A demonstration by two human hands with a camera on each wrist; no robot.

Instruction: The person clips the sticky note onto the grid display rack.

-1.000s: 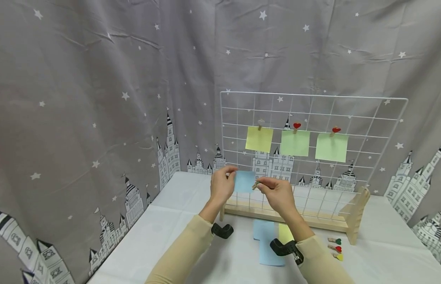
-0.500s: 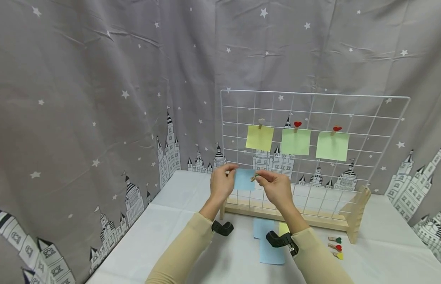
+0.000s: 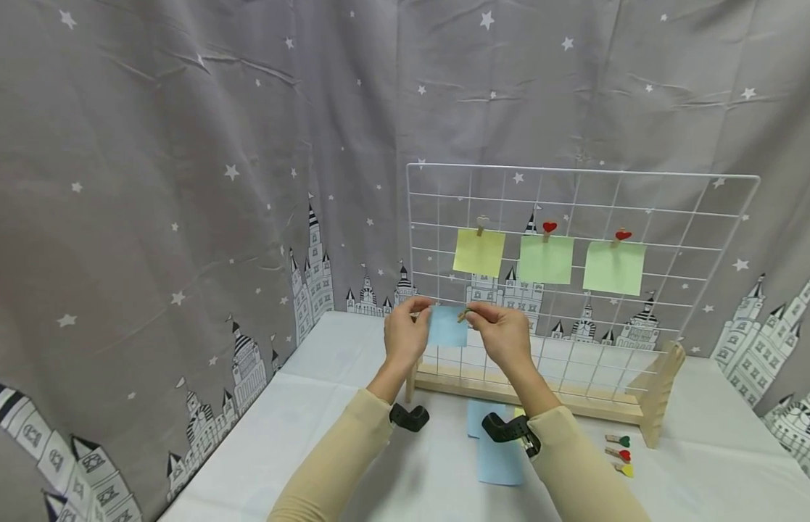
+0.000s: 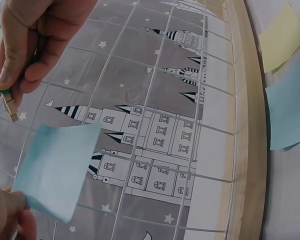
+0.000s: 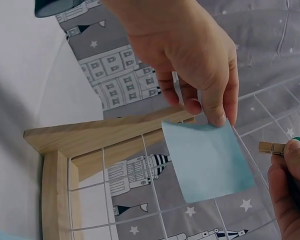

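My left hand pinches a blue sticky note by its left edge, in front of the lower left of a white wire grid. Between thumb and fingertips, my right hand holds a small wooden clothespin with a green top. In the right wrist view the clothespin is apart from the note, beside its upper edge. A yellow note and two green notes, one in the middle and one at the right, hang higher on the grid from heart clothespins.
The grid stands in a wooden base on a white table. Blue notes and a partly hidden yellow note lie before it. At the right lie green, red and yellow heart clothespins. A grey curtain hangs behind.
My right hand has moved up and left with the clothespin, nearer the blue note's upper right corner. The left hand and note have risen slightly in view.
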